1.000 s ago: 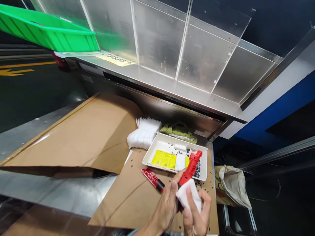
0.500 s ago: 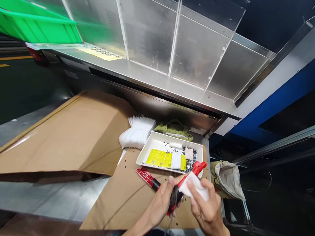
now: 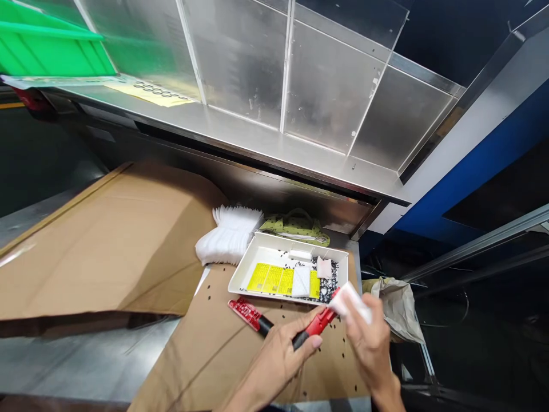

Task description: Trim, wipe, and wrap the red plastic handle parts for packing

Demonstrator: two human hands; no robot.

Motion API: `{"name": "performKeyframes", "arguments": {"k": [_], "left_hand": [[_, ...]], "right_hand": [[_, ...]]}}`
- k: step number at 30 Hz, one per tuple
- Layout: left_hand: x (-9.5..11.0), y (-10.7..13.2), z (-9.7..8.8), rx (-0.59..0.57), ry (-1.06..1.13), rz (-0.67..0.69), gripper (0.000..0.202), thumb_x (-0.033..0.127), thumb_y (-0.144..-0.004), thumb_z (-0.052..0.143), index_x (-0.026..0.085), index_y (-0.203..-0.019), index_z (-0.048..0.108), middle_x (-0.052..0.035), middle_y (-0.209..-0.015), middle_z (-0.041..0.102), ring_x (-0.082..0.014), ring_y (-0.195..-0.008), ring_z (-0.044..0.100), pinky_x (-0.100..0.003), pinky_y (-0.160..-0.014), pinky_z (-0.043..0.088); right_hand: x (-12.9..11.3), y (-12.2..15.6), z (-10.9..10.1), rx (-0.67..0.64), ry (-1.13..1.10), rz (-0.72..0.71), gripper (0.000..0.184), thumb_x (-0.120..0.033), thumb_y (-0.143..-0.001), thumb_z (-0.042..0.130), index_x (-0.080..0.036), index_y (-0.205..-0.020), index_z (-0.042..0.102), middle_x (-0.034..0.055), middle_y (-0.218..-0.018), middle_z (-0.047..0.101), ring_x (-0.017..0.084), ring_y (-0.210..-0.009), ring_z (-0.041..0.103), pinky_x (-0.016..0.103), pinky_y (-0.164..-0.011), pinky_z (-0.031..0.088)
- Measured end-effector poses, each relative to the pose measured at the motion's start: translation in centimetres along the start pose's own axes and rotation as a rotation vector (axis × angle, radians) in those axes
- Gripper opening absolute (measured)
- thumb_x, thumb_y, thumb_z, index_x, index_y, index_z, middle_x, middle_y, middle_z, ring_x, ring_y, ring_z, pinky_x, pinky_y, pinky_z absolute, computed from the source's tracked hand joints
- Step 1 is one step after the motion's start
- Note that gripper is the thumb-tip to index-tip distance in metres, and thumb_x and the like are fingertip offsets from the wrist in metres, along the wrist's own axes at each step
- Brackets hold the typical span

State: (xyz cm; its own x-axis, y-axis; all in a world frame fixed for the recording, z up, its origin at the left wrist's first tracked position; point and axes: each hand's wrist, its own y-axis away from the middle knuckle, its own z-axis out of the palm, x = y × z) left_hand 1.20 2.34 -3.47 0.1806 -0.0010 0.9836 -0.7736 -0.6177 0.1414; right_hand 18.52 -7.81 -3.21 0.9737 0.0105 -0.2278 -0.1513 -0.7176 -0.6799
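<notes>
Head view: the left hand (image 3: 281,349) grips a red-and-black part (image 3: 318,324) before the white tray (image 3: 262,253); the right hand (image 3: 369,337) pinches a white cloth (image 3: 352,303) over its tip. 1 similar piece (image 3: 245,312), white sheets (image 3: 229,234) and a green pouch (image 3: 295,226) surround the tray.

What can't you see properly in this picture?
All in the head view:
- Red tool: far end partly hidden by the white cloth; black end partly hidden by the left grip.
- Yellow labels: print too small to read.
- Green bin: cut off by the left edge.
</notes>
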Motion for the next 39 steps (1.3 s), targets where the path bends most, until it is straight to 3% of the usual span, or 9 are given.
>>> {"name": "performKeyframes", "arguments": {"k": [3,9,12,15,18,22,28,33,39], "left_hand": [[0.7,-0.1,-0.2,0.030,-0.164,0.068,0.046,0.049,-0.090,0.056,0.030,-0.131,0.064,-0.0073,-0.113,0.074,-0.0276,-0.105,0.066,-0.034,-0.099,0.046],[0.8,-0.2,-0.4,0.094,-0.291,0.044,0.044,0.051,-0.090,0.054,0.030,-0.127,0.067,-0.0083,-0.097,0.076,-0.0272,-0.095,0.067,-0.032,-0.088,0.050],[0.3,-0.4,-0.6,-0.026,-0.004,-0.102,0.061,0.062,-0.084,0.056,0.024,-0.131,0.063,-0.0059,-0.077,0.071,-0.0203,-0.066,0.065,-0.026,-0.060,0.052],[-0.1,-0.7,-0.9,-0.176,0.418,-0.308,0.087,0.074,-0.076,0.056,0.015,-0.139,0.051,0.0039,-0.051,0.055,-0.0101,-0.035,0.043,-0.019,-0.036,0.034],[-0.2,-0.9,-1.1,-0.130,0.642,-0.429,0.086,0.072,-0.070,0.065,0.012,-0.130,0.051,0.0046,-0.050,0.056,-0.0051,-0.032,0.036,-0.015,-0.033,0.024],[0.0,-0.8,-0.9,-0.140,0.758,-0.533,0.079,0.068,-0.071,0.068,0.013,-0.125,0.049,0.0053,-0.049,0.057,-0.0040,-0.030,0.033,-0.014,-0.031,0.020],[0.5,-1.0,-0.3,-0.119,0.691,-0.386,0.084,0.067,-0.073,0.067,0.012,-0.133,0.050,0.0041,-0.050,0.058,-0.0056,-0.032,0.040,-0.014,-0.032,0.028],[-0.5,-1.4,0.4,-0.144,0.584,-0.293,0.096,0.075,-0.070,0.065,0.012,-0.141,0.047,0.0052,-0.048,0.056,-0.0089,-0.033,0.048,-0.016,-0.033,0.036],[-0.6,-1.5,0.8,-0.122,0.565,-0.266,0.090,0.072,-0.073,0.064,0.012,-0.140,0.049,0.0046,-0.050,0.057,-0.0091,-0.035,0.049,-0.016,-0.034,0.037]], "right_hand": [[0.3,-0.2,-0.1,-0.013,-0.015,0.038,0.034,-0.026,-0.099,0.044,-0.021,-0.123,0.068,0.0109,-0.108,0.053,0.016,-0.083,0.065,0.023,-0.061,0.054],[1.0,-0.6,0.3,-0.065,-0.027,0.069,0.035,-0.028,-0.099,0.045,-0.024,-0.128,0.065,0.0095,-0.109,0.052,0.016,-0.085,0.064,0.023,-0.063,0.052],[3.0,-0.4,0.3,-0.090,-0.036,0.134,0.036,-0.031,-0.100,0.042,-0.024,-0.126,0.066,0.0081,-0.108,0.053,0.015,-0.080,0.061,0.023,-0.061,0.050],[4.6,0.2,-0.1,0.030,-0.013,0.260,0.037,-0.033,-0.101,0.042,-0.021,-0.126,0.066,0.0084,-0.109,0.048,0.017,-0.090,0.058,0.025,-0.067,0.050],[3.5,1.1,0.1,0.072,-0.043,0.237,0.037,-0.033,-0.100,0.045,-0.021,-0.130,0.063,0.0109,-0.117,0.043,0.022,-0.107,0.052,0.033,-0.080,0.051],[0.5,1.2,1.7,0.077,-0.043,0.145,0.034,-0.026,-0.098,0.049,-0.023,-0.129,0.063,0.0121,-0.118,0.040,0.023,-0.108,0.052,0.035,-0.079,0.052],[-0.1,0.1,2.7,0.081,-0.002,0.120,0.035,-0.022,-0.097,0.049,-0.024,-0.129,0.063,0.0111,-0.117,0.042,0.020,-0.101,0.056,0.030,-0.074,0.053],[0.3,0.4,2.5,0.081,0.005,0.161,0.035,-0.022,-0.099,0.047,-0.024,-0.129,0.063,0.0098,-0.113,0.044,0.018,-0.098,0.056,0.027,-0.072,0.052],[0.6,0.4,3.1,0.042,-0.032,0.132,0.036,-0.025,-0.099,0.046,-0.025,-0.131,0.061,0.0105,-0.117,0.043,0.019,-0.101,0.056,0.029,-0.074,0.053]]}}
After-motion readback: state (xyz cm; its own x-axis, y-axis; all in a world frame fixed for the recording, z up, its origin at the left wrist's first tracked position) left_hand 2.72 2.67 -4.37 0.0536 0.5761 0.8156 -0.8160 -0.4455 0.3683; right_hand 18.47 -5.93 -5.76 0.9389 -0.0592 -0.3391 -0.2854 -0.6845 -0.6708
